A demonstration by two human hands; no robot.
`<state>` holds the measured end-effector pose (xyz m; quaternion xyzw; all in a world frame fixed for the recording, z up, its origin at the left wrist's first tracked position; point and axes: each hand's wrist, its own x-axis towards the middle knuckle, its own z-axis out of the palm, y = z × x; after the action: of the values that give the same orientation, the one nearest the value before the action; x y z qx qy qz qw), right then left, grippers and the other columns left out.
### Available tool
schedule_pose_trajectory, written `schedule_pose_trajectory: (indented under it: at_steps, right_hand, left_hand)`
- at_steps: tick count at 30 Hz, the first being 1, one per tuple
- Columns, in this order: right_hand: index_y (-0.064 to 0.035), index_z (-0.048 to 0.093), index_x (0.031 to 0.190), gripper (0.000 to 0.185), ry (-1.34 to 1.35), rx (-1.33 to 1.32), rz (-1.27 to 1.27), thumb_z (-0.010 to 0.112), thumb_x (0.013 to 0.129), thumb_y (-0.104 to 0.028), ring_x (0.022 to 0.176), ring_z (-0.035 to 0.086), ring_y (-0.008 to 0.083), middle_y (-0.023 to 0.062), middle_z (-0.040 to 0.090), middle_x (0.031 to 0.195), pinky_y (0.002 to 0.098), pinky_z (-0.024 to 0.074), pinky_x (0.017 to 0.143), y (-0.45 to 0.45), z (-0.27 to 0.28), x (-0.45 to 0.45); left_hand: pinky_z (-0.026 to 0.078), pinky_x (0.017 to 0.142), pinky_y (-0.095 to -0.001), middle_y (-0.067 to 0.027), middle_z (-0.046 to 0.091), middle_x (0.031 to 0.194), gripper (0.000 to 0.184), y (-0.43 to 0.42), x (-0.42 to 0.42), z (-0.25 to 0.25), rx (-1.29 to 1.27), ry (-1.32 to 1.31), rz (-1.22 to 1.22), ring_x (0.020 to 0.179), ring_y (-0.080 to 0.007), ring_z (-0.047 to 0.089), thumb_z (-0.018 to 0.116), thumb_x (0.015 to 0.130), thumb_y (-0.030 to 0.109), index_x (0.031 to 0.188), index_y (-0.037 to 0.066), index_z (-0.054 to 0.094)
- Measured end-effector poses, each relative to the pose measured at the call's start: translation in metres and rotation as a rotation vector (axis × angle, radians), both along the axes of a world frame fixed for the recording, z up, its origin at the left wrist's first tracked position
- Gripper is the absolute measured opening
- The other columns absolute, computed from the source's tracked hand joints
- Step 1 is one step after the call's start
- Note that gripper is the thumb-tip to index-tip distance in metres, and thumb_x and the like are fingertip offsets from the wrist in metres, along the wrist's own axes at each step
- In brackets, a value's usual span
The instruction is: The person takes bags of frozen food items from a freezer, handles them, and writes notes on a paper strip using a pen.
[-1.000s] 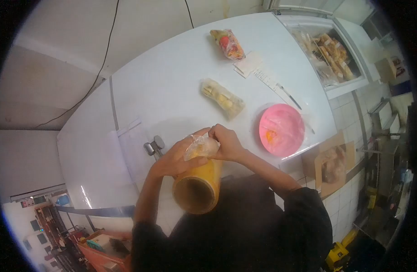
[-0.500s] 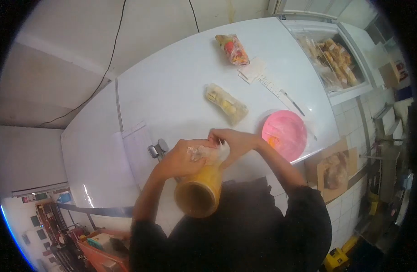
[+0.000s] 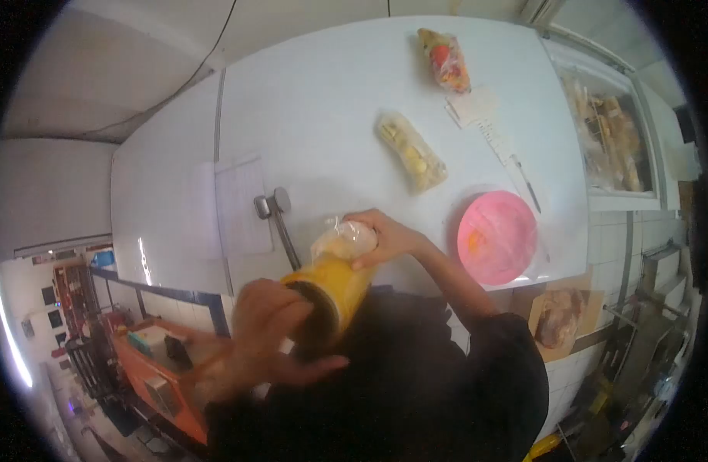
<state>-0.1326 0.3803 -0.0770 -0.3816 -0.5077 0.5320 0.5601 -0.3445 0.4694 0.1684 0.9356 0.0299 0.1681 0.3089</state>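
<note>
Near the front edge of the white table [image 3: 315,100], a round yellow tube [image 3: 346,283] has clear plastic [image 3: 338,239] at its far end. The right hand [image 3: 386,237] grips it; the left hand [image 3: 273,331], thumb spread, is at its dark hole.

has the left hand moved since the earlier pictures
Yes: judged against the metal mallet, the left hand has moved toward the black shirt, to the open end of the yellow tube.

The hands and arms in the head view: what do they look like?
The left hand and right hand are human and ungloved. The right sleeve is black and short, leaving the forearm bare, with no watch visible there. The left hand is too blurred for fine detail.
</note>
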Motion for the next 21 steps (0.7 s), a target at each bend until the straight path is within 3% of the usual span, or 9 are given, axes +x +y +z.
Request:
schedule_pose_trajectory:
  at_steps: [2, 3, 5, 7, 12, 16, 21]
  right_hand:
    - [-0.0025, 0.065, 0.118, 0.057, -0.009, 0.009, -0.041, 0.093, 0.074, -0.026, 0.097, 0.062, 0.012, 0.0036, 0.069, 0.105, 0.0303, 0.0523, 0.086, -0.002, -0.001, -0.004]
    - [-0.0022, 0.065, 0.117, 0.057, -0.017, 0.024, -0.099, 0.093, 0.074, -0.028, 0.095, 0.063, 0.0122, 0.004, 0.069, 0.103, 0.0306, 0.0524, 0.085, -0.003, 0.001, -0.007]
    - [-0.0019, 0.066, 0.116, 0.058, -0.03, 0.049, -0.145, 0.093, 0.074, -0.031, 0.093, 0.063, 0.0123, 0.0044, 0.069, 0.1, 0.0309, 0.0525, 0.084, -0.005, 0.002, -0.014]
    - [-0.0013, 0.067, 0.113, 0.059, -0.061, 0.043, -0.27, 0.092, 0.073, -0.036, 0.089, 0.063, 0.0127, 0.0053, 0.069, 0.096, 0.0313, 0.0527, 0.081, -0.007, 0.002, -0.019]
    - [-0.001, 0.068, 0.107, 0.056, -0.172, 0.122, -0.439, 0.092, 0.073, -0.039, 0.083, 0.065, 0.0146, 0.0068, 0.07, 0.09, 0.0322, 0.0537, 0.077, -0.01, 0.035, -0.019]
    - [-0.0006, 0.069, 0.102, 0.054, -0.327, 0.107, -0.547, 0.092, 0.073, -0.04, 0.08, 0.068, 0.0178, 0.0121, 0.072, 0.088, 0.0333, 0.0545, 0.074, -0.009, 0.068, -0.022]
    - [-0.0011, 0.069, 0.1, 0.055, -0.54, 0.016, -0.536, 0.089, 0.074, -0.045, 0.076, 0.071, 0.0225, 0.0164, 0.073, 0.088, 0.035, 0.055, 0.071, 0.015, 0.067, -0.01]
  left_hand:
    - [0.053, 0.086, -0.0428, -0.017, 0.063, 0.084, 0.042, -0.038, 0.008, -0.003, 0.322, 0.284, 0.092, 0.075, -0.028, 0.065, 0.081, 0.085, 0.038, 0.093, 0.001, 0.064]
    - [0.053, 0.086, -0.0428, -0.017, 0.063, 0.084, 0.042, -0.047, 0.003, -0.01, 0.317, 0.299, 0.112, 0.075, -0.028, 0.065, 0.081, 0.085, 0.038, 0.093, 0.001, 0.064]
    - [0.053, 0.082, -0.0422, -0.0128, 0.06, 0.071, 0.041, -0.054, -0.01, -0.041, 0.545, 0.31, 0.251, 0.066, -0.0289, 0.063, 0.082, 0.083, 0.041, 0.084, 0.006, 0.061]
    - [0.052, 0.074, -0.0398, -0.0093, 0.058, 0.063, 0.038, -0.042, -0.013, -0.057, 0.449, 0.15, 0.243, 0.057, -0.0278, 0.06, 0.082, 0.082, 0.037, 0.078, 0.008, 0.058]
    - [0.046, 0.057, -0.0378, -0.0081, 0.062, 0.065, 0.028, -0.025, -0.019, -0.039, 0.242, 0.068, 0.209, 0.053, -0.0289, 0.06, 0.083, 0.079, 0.024, 0.078, 0.006, 0.062]
    - [0.047, 0.058, -0.0376, -0.0096, 0.066, 0.07, 0.023, -0.012, -0.029, -0.022, 0.145, 0.079, 0.175, 0.057, -0.0307, 0.061, 0.081, 0.08, 0.022, 0.082, 0.006, 0.066]
    - [0.046, 0.06, -0.0368, -0.012, 0.069, 0.076, 0.02, 0.003, -0.042, -0.013, -0.075, 0.057, 0.156, 0.065, -0.0334, 0.063, 0.079, 0.079, 0.019, 0.092, 0.005, 0.072]
